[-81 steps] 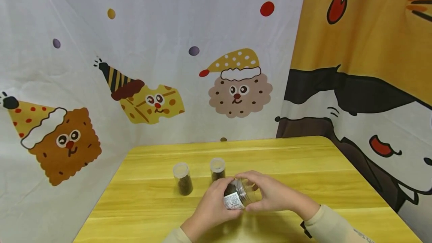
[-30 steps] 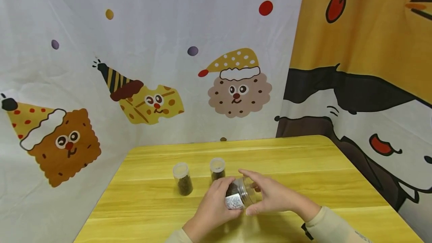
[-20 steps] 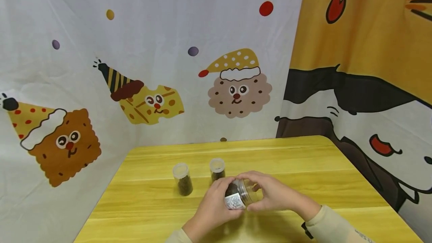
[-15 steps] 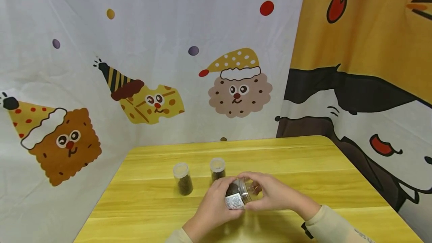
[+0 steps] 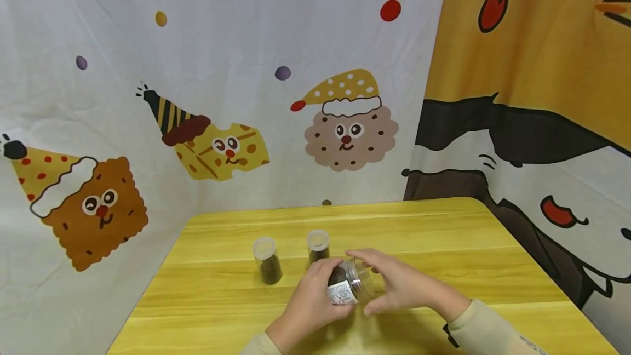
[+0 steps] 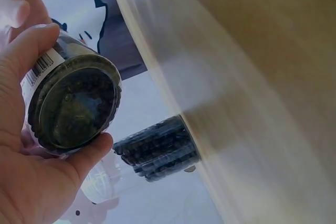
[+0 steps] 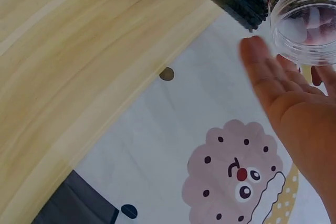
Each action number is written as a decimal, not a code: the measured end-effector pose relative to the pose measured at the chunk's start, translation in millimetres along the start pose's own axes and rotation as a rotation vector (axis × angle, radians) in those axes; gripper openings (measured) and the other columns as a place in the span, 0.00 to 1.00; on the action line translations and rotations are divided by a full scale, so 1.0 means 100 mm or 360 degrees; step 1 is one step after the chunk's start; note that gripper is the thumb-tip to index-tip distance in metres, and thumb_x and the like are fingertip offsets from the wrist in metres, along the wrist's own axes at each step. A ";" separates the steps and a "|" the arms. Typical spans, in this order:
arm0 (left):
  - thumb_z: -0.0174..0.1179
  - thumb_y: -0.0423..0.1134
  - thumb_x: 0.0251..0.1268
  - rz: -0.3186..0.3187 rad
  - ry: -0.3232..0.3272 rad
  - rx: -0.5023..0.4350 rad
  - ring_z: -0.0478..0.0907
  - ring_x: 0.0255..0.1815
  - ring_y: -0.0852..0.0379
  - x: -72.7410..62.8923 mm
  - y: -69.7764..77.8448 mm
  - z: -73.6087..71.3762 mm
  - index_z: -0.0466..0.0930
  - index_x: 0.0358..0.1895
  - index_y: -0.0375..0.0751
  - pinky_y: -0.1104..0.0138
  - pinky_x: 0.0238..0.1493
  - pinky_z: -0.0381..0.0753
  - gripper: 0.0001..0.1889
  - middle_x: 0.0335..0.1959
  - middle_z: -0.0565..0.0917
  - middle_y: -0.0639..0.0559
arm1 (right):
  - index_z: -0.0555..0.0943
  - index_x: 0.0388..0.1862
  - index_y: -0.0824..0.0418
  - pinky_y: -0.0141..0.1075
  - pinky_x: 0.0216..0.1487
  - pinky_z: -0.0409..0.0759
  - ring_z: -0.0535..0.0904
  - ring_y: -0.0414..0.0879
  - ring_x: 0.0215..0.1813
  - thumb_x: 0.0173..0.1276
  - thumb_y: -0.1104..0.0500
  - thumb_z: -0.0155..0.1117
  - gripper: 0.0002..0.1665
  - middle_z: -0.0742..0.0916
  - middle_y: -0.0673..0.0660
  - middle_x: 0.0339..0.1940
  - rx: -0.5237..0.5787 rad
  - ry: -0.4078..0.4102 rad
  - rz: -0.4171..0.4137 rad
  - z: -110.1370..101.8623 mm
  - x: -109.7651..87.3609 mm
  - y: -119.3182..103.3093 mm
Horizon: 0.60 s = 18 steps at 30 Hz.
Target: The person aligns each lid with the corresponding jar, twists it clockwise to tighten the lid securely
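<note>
My left hand (image 5: 311,296) grips a clear plastic jar (image 5: 341,285) of dark contents with a white printed label. The jar is tipped on its side, its clear lid (image 5: 363,280) facing right. In the left wrist view the jar's round base (image 6: 79,109) shows, thumb and fingers curled about its wall. My right hand (image 5: 401,282) is spread around the lid end, thumb below and fingers above, loosened from it. Seen from the right wrist, these fingers (image 7: 257,59) are nearly straight beside the see-through lid (image 7: 304,30).
Two clear containers with pale lids and dark contents stand on the wooden table (image 5: 212,311): one at left (image 5: 268,267), another (image 5: 318,251) just behind my left hand, partly covered by it. A cartoon-printed cloth (image 5: 296,179) hangs behind the table.
My right hand repeatedly closes on the lid and loosens; half a second ago it gripped the lid, and now its fingers are spread apart from it. The left hand keeps the jar in place.
</note>
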<state>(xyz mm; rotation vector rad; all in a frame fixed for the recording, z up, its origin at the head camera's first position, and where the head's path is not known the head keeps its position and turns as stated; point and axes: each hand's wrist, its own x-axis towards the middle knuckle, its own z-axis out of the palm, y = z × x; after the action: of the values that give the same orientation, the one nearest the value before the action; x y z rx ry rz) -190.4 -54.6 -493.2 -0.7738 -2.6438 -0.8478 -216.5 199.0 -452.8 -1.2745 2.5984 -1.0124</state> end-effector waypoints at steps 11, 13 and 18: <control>0.85 0.50 0.47 0.0019 -0.0001 -0.0026 0.81 0.62 0.53 0.01 0.03 -0.02 0.75 0.71 0.42 0.59 0.60 0.89 0.46 0.64 0.83 0.50 | 0.71 0.79 0.58 0.38 0.50 0.91 0.87 0.43 0.47 0.62 0.52 0.84 0.49 0.85 0.54 0.65 0.0104 0.0047 0.0054 -0.01 0.01 0.02; 0.85 0.49 0.47 0.0033 0.0010 -0.0020 0.81 0.61 0.53 0.01 0.03 -0.01 0.75 0.71 0.42 0.59 0.59 0.89 0.45 0.63 0.83 0.50 | 0.71 0.79 0.59 0.37 0.48 0.90 0.87 0.42 0.46 0.64 0.50 0.83 0.49 0.85 0.54 0.63 0.0152 0.0037 0.0095 -0.01 0.02 0.03; 0.86 0.49 0.46 0.0064 0.0028 -0.0003 0.81 0.61 0.54 0.01 0.04 -0.01 0.75 0.70 0.42 0.60 0.59 0.89 0.45 0.63 0.84 0.51 | 0.70 0.79 0.60 0.36 0.46 0.90 0.88 0.41 0.44 0.66 0.45 0.81 0.48 0.86 0.55 0.60 0.0228 0.0006 0.0162 0.00 0.03 0.04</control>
<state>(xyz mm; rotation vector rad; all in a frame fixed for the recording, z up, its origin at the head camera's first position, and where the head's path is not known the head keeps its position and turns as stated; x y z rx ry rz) -189.1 -52.3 -490.2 -0.8133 -2.6035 -0.8428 -221.0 198.2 -454.6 -1.0971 2.5121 -1.1595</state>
